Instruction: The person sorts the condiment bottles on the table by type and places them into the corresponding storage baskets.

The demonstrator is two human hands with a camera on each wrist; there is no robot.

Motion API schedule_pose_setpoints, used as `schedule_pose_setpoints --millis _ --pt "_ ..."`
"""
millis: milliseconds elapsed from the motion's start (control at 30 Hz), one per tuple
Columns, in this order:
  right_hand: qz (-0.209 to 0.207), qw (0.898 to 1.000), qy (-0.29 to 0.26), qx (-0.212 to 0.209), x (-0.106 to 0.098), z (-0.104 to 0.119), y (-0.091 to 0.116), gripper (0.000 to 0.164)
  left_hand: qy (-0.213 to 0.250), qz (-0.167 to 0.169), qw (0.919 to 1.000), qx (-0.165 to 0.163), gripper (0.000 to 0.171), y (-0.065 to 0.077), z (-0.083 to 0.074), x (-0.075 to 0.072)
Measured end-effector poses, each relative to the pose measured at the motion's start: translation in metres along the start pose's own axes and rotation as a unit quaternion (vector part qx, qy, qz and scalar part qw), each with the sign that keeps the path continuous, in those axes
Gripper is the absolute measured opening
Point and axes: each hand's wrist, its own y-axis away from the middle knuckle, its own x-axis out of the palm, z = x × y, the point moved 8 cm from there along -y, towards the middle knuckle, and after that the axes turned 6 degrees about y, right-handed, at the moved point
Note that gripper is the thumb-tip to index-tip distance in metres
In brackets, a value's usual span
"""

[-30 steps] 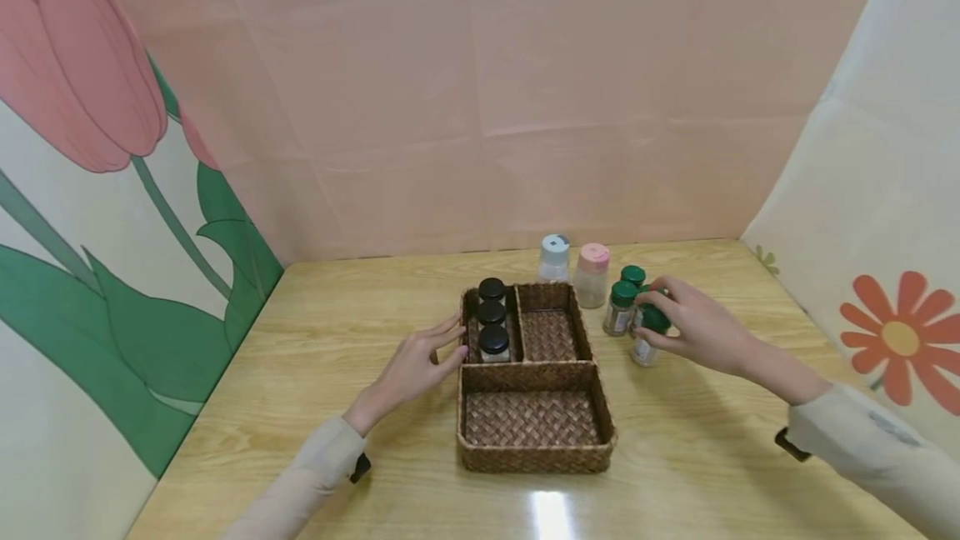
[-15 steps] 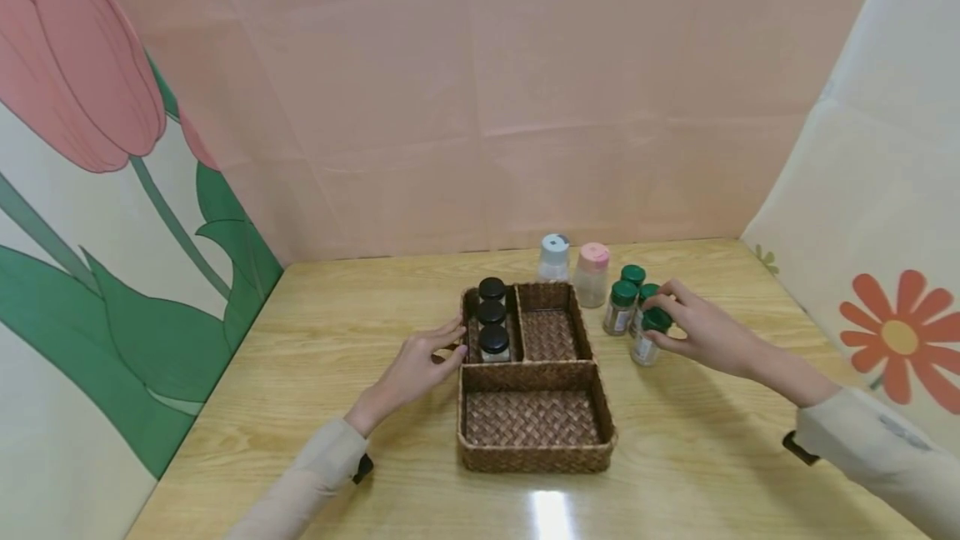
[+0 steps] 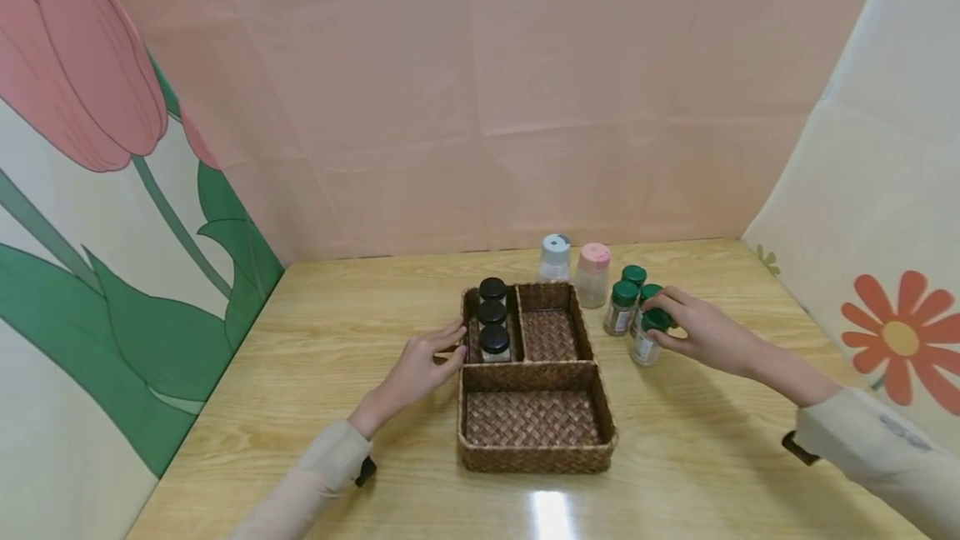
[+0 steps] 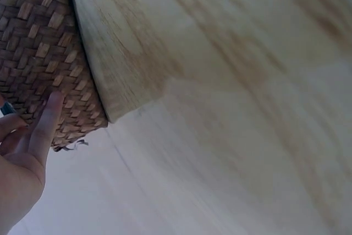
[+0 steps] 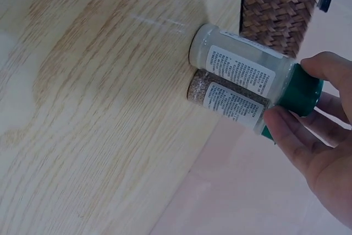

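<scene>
My right hand pinches the green lid of the nearest spice jar, which stands upright on the table. In the right wrist view, thumb and fingers sit on both sides of that lid, and the jar has clear walls and a printed label. Right beside it is another green-lidded jar with dark grains inside. My left hand rests against the left side of the woven basket. Seen from the left wrist, a straight finger lies along the basket's outer wall.
Three black-lidded jars stand in a row in the basket's back left compartment. Beyond the basket are a blue-capped bottle and a pink-capped bottle. More green-lidded jars cluster behind the gripped one on the wooden table.
My right fingers have shifted slightly, uncovering more of the green lids, and now grip the nearest lid. That jar stays about where it was. My left hand and the basket hardly differ.
</scene>
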Motion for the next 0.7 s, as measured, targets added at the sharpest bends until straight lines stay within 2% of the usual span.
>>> schedule_pose_setpoints --millis 300,433,700 --pt "0.033 0.999 -0.026 0.021 0.000 -0.002 -0.002 0.032 0.005 -0.007 0.9999 0.014 0.038 0.000 -0.003 -0.001" --pt "0.039 0.998 -0.037 0.023 -0.001 -0.002 -0.003 0.032 0.010 -0.004 0.9999 0.007 0.038 0.000 -0.002 -0.001" --pt "0.014 0.999 -0.050 0.003 -0.013 0.003 -0.009 0.032 0.014 -0.006 0.9999 -0.005 0.038 0.001 -0.001 -0.001"
